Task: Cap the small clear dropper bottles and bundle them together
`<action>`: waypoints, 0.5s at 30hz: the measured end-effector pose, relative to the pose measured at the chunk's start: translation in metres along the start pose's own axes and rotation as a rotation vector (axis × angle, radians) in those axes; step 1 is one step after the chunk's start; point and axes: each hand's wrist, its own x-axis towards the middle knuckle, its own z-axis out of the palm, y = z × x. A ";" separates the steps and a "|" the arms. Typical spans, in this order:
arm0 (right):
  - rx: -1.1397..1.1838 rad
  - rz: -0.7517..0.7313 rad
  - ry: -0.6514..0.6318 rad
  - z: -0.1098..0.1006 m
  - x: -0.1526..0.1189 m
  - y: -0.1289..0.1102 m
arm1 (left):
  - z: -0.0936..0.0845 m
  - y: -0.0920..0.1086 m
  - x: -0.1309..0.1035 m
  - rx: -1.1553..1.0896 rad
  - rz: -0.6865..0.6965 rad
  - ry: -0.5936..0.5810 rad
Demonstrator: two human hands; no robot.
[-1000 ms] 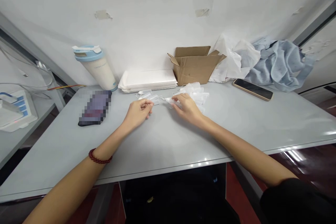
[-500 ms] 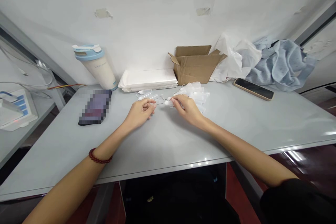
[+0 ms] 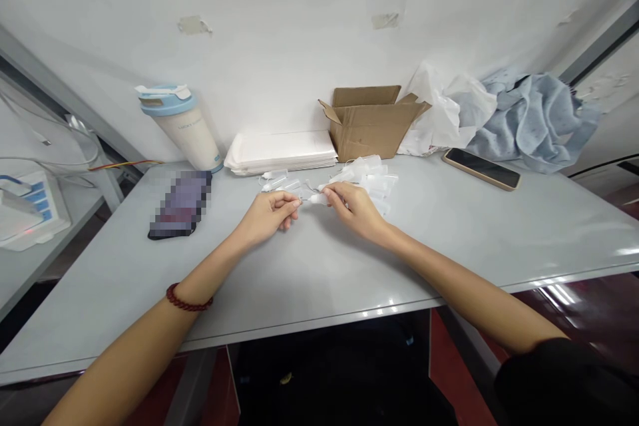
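Note:
Between my hands is a small translucent squeeze bottle (image 3: 316, 199) with a white neck and a thin needle tip pointing left. My right hand (image 3: 358, 212) grips its body, thumb and fingers pinched together. At the needle's end, my left hand (image 3: 269, 214) is closed in a pinch; whatever tiny part sits between its fingertips is too small to make out. Several similar bottles (image 3: 382, 180) lie heaped behind and beside my right hand. A smaller group of bottles (image 3: 280, 181) rests just beyond my left fingers.
Along the wall stand a tumbler (image 3: 187, 130), a stack of white envelopes (image 3: 282, 150), an open cardboard box (image 3: 367, 133) and a white plastic bag (image 3: 439, 106). Blue cloth (image 3: 536, 123) and a phone (image 3: 482, 168) lie right. A blurred dark item (image 3: 180, 205) is on the left.
My left hand has moved slightly right, its fingertips now at the needle tip of the bottle. My right hand stays nearly in place, the bottle a little lower and further left.

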 end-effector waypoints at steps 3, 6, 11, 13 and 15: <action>-0.004 -0.016 -0.010 0.000 -0.001 -0.001 | 0.000 0.002 0.000 -0.066 -0.029 -0.003; -0.003 -0.023 -0.015 0.000 -0.001 -0.001 | 0.000 0.001 0.000 -0.108 -0.033 -0.017; 0.000 -0.021 -0.013 0.000 0.000 -0.001 | 0.000 0.000 0.000 -0.119 -0.034 -0.024; 0.003 -0.022 -0.012 0.000 0.000 -0.002 | -0.001 0.000 0.000 -0.119 -0.037 -0.024; 0.009 -0.020 -0.013 0.000 -0.001 -0.002 | -0.001 0.000 0.000 -0.123 -0.040 -0.026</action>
